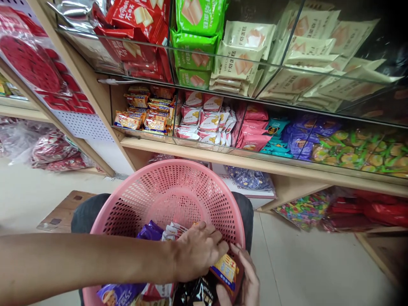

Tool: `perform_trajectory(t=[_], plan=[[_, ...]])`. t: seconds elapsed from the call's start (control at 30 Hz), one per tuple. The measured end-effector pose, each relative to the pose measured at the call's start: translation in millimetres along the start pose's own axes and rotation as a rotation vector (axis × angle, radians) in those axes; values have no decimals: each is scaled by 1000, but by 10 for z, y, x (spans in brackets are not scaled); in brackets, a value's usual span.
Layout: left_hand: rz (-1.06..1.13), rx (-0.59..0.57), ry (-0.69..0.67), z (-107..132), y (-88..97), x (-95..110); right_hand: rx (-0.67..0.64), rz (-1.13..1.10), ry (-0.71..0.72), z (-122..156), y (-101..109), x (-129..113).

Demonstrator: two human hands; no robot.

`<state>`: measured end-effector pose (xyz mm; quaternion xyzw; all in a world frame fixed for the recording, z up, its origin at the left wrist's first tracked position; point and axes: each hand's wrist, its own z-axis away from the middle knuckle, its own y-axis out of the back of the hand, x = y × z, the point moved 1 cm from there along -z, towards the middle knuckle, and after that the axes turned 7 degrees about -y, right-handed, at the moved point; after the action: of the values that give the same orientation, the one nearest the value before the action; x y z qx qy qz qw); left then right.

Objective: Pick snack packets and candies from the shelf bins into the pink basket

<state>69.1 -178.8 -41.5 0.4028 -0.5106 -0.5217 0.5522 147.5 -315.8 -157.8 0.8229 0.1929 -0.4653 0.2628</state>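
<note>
**Both hands meet on one snack packet at the basket's near rim**

The left hand [196, 250] reaches in from the left, forearm crossing the lower frame. Its fingers [216, 241] are bent and held close together. Their tips press down at the top edge of an orange-and-yellow packet [227, 268]. The tips are tucked out of sight, so whether they pinch the packet or only rest on it cannot be told.

The right hand [247, 280] comes up from the bottom edge, which cuts it off at the wrist. It cups the same packet from below and outside, with its fingers [245, 260] lying along the far side and closed against the wrapper.

The packet sits tilted just beneath the left fingertips, at the rim of the pink basket [165, 199]. Its lower half is hidden behind the right palm.

Behind the left knuckles lie a purple packet [149, 231] and a white packet [174, 231], both partly covered by the hand. Below the wrist a dark packet [199, 293] is cut by the frame edge, and its print cannot be read. Well beyond the fingers stands the wooden shelf [223, 158] of snack packs.
</note>
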Motion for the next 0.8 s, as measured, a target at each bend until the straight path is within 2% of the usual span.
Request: perform_trajectory(t=[0.1,0.3,0.43,0.73,0.8], plan=[[38,-16,4,33,18,-36,-13,45,28,-7,37,53],[152,-41,-3,126,66,-104,-146,182,222,-40,144,161],[259,-31,-51,173,118,-138,-159,193,188,-5,160,192],[297,39,-118,235,97,-186,-189,224,157,10,163,152],[322,45,-113,239,109,-201,-157,219,125,9,135,104]])
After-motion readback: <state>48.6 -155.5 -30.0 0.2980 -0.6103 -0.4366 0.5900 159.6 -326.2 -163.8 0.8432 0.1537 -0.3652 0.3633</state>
